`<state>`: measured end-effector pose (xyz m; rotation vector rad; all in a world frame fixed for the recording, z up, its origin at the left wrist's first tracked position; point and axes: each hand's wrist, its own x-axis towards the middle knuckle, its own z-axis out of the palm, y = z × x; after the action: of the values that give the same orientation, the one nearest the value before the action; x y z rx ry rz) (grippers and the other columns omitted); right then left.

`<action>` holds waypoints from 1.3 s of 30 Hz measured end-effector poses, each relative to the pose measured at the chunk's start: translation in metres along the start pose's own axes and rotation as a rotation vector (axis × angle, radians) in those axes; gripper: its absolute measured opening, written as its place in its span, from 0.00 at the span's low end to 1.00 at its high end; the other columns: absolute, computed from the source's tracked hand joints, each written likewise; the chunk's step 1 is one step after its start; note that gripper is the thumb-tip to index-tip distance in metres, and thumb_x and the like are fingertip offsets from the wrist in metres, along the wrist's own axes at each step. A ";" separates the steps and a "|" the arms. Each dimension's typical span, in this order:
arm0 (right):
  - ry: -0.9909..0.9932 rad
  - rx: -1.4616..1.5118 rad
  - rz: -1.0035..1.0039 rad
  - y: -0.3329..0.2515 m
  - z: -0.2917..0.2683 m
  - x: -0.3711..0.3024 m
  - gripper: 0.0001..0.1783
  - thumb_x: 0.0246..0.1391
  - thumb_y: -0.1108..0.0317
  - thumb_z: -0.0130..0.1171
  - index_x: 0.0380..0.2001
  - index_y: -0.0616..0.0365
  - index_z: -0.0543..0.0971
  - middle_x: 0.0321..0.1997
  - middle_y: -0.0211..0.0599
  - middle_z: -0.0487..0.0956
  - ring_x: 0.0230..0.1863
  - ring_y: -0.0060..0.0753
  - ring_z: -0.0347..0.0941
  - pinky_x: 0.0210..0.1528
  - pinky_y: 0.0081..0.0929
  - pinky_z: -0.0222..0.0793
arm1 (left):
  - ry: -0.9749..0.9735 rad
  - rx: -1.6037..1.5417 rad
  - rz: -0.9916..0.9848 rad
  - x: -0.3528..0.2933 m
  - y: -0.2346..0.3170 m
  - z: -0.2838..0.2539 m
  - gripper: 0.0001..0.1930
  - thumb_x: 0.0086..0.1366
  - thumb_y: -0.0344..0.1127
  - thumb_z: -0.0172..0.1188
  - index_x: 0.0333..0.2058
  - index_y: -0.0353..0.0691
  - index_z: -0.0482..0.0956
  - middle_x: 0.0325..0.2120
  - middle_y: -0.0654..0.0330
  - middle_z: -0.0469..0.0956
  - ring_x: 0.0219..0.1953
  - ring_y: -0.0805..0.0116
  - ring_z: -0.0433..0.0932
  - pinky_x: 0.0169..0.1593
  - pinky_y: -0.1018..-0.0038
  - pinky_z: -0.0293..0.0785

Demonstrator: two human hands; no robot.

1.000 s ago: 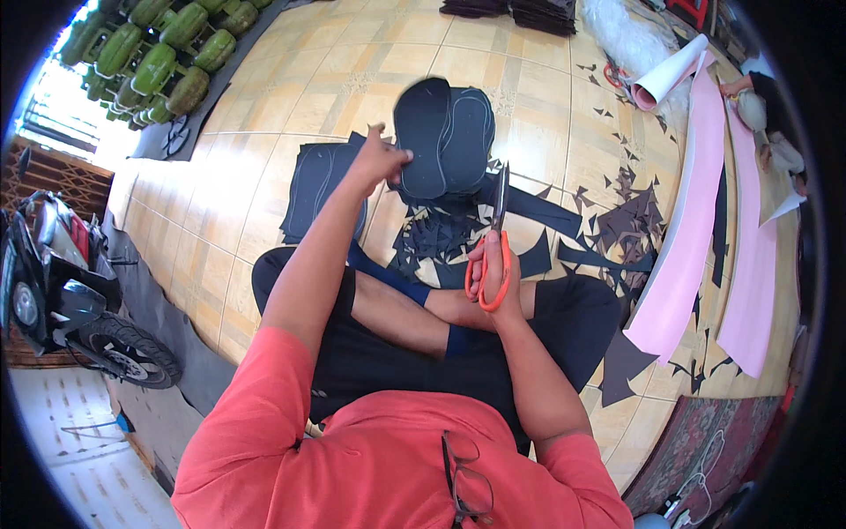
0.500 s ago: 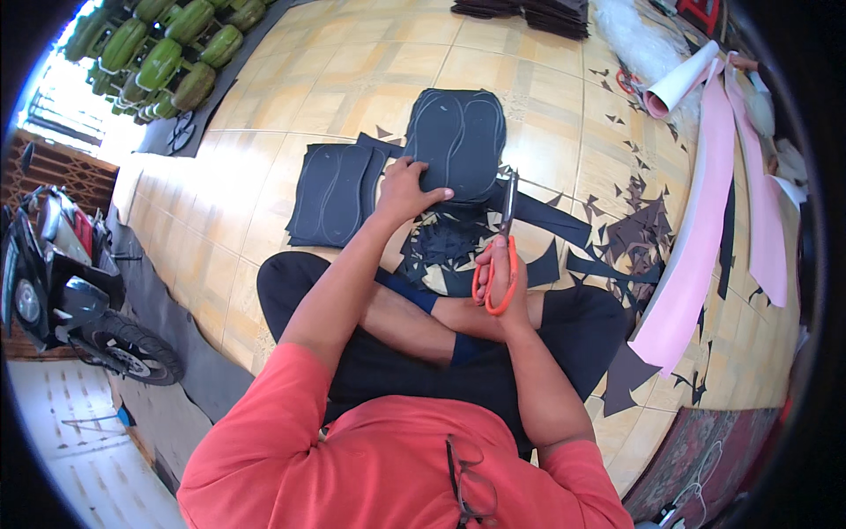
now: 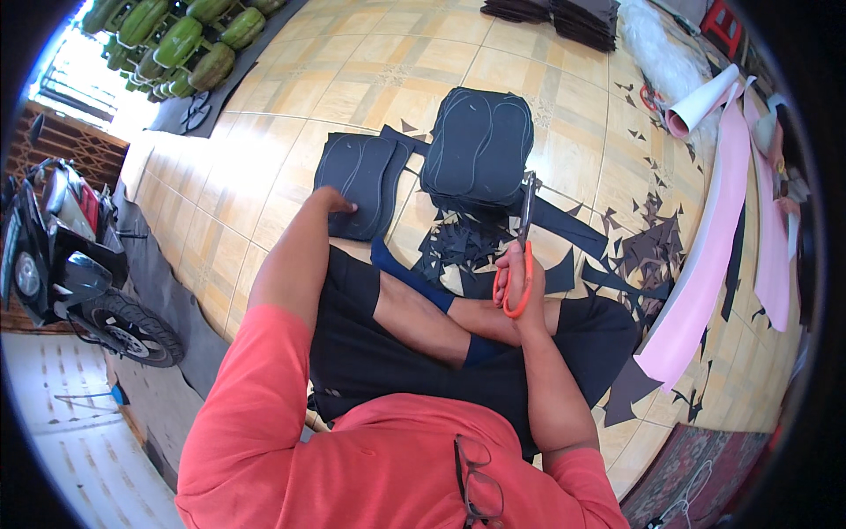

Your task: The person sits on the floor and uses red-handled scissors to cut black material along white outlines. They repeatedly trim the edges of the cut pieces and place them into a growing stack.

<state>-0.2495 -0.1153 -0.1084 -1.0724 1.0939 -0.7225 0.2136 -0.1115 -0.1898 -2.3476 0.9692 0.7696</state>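
Note:
My left hand [image 3: 335,200] is at the left edge of a low stack of dark sheets [image 3: 359,167]. Its thumb lies on top and its fingers curl out of sight at the edge, closed on the sheets. In my right hand [image 3: 511,271] are scissors [image 3: 527,216] with orange handles, their blades pointing away from me. Just left of the blade tips stands a taller stack of dark, rounded pieces [image 3: 478,145], with curved pale lines drawn on top. A heap of small dark offcuts [image 3: 458,249] lies between that stack and my crossed legs.
Dark scraps [image 3: 650,242] are scattered to the right, beside long pink strips [image 3: 705,256] and a white roll [image 3: 701,101]. More dark sheets [image 3: 582,22] lie at the far side. A motorcycle [image 3: 84,273] stands left, green gas cylinders [image 3: 176,42] far left.
My left hand has left the taller stack and moved left to the edge of the low stack. The scissors stay in my right hand. The whole view has shifted slightly.

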 end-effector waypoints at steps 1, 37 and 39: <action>0.015 -0.015 0.006 0.001 -0.003 0.000 0.30 0.64 0.43 0.47 0.26 0.64 0.73 0.12 0.30 0.66 0.09 0.20 0.63 0.11 0.20 0.58 | -0.078 0.002 -0.004 -0.003 0.009 0.004 0.44 0.48 0.65 0.69 0.58 0.41 0.72 0.59 0.49 0.69 0.64 0.51 0.64 0.61 0.59 0.67; -0.050 -0.344 -0.491 -0.002 -0.003 -0.022 0.23 0.66 0.49 0.42 0.37 0.62 0.72 0.20 0.31 0.68 0.20 0.21 0.66 0.24 0.22 0.65 | 0.127 -1.995 0.700 -0.290 0.123 0.026 0.21 0.61 0.21 0.59 0.53 0.32 0.70 0.47 0.55 0.75 0.48 0.65 0.76 0.52 0.70 0.75; -0.048 -0.339 -0.492 -0.003 -0.003 -0.021 0.24 0.66 0.49 0.42 0.37 0.62 0.72 0.20 0.30 0.67 0.20 0.21 0.66 0.24 0.22 0.64 | 0.143 -1.983 0.706 -0.296 0.125 0.026 0.21 0.61 0.21 0.58 0.53 0.32 0.70 0.47 0.55 0.75 0.49 0.64 0.76 0.52 0.69 0.75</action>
<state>-0.2593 -0.0986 -0.0992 -1.6742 0.9361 -0.9084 -0.0626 -0.0351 -0.0422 -3.4133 1.3351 2.8648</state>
